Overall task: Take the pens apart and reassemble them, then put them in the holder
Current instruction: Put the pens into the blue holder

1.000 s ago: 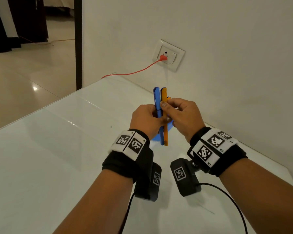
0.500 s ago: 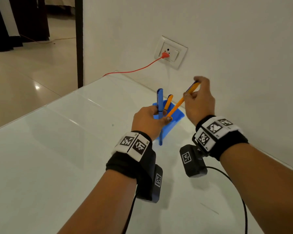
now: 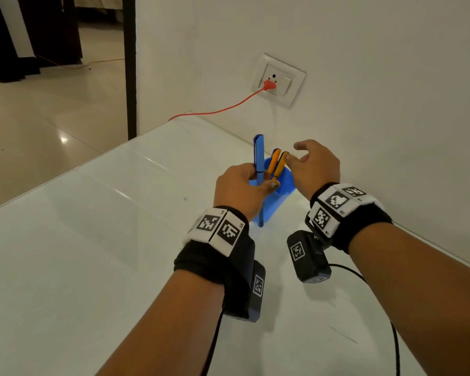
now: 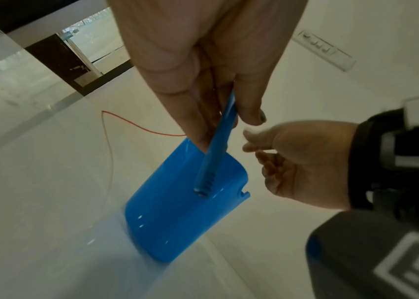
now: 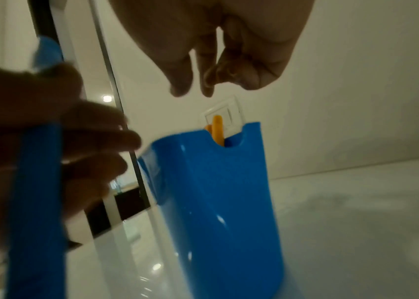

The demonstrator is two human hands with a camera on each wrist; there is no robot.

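Pens are sharing a white table [image 3: 92, 253] with a blue holder [image 3: 278, 196] that is standing near the wall, below a socket [image 3: 278, 80] with a red plug [image 3: 268, 84] and a red cord [image 3: 215, 112] trailing off to the left. Two orange pens [image 3: 276, 164] are leaning together inside the holder, their upper ends sticking out above its rim; in the right wrist view they are showing through a notch in the rim [image 5: 217, 129]. The left hand [image 3: 239, 191] is gripping a blue pen [image 3: 259, 161] around its middle, fingers and thumb curled round the barrel, and is holding it upright just in front of the holder on the near left side, outside it. In the left wrist view the pen's lower end [image 4: 204, 188] is hanging in front of the holder's side wall [image 4: 177, 222]. The right hand [image 3: 314, 166] is hovering just right of the holder and above its rim, holding nothing, with its fingers spread apart and loosely bent; one fingertip is sitting right beside the top of the nearer orange pen, though the views are not showing whether the two are touching. Both wrists are wearing black bands with printed markers and small black cameras on cables.
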